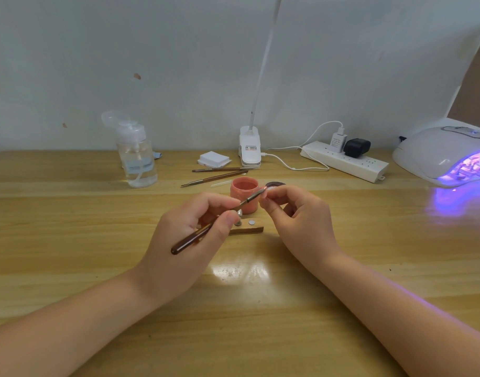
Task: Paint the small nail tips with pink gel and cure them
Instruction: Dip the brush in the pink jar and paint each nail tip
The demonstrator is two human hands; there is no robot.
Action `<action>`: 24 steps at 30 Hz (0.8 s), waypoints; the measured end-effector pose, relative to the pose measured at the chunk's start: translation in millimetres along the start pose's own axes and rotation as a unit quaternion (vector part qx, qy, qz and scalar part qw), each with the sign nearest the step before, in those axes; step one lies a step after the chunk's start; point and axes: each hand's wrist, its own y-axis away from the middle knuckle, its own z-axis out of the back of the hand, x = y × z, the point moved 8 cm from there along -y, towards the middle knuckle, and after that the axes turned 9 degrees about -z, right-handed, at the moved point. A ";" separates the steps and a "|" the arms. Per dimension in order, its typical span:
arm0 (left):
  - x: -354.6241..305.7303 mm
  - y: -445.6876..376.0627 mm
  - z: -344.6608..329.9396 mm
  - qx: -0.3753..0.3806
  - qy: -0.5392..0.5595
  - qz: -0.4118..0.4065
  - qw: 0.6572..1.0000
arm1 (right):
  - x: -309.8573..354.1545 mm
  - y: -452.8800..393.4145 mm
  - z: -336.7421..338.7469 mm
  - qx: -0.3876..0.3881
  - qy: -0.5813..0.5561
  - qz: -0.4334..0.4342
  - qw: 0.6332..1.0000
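Left hand [190, 235] gripping brush [214, 224], right hand [296, 216] pinching nail tip [266, 192]

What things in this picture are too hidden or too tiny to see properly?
Head view:
- The nail tip: the right hand pinches something at the brush tip, too small and covered by fingers.
- The wooden holder: its left part is behind the left hand.
- The curing lamp: cut off by the right edge; what sits inside is blurred by purple glow.
- The desk lamp: its head runs off the top.
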 end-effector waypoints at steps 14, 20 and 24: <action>0.9 1.6 4.6 -0.023 -0.017 0.006 1.000 | 0.6 0.8 0.3 0.002 -0.005 0.002 1.000; 1.2 2.0 5.9 -0.033 -0.005 0.014 0.999 | 0.0 0.7 -0.2 0.001 -0.002 -0.006 1.000; 0.0 2.1 6.7 -0.045 -0.003 0.013 0.999 | -0.4 0.5 -0.4 0.005 -0.003 -0.007 1.000</action>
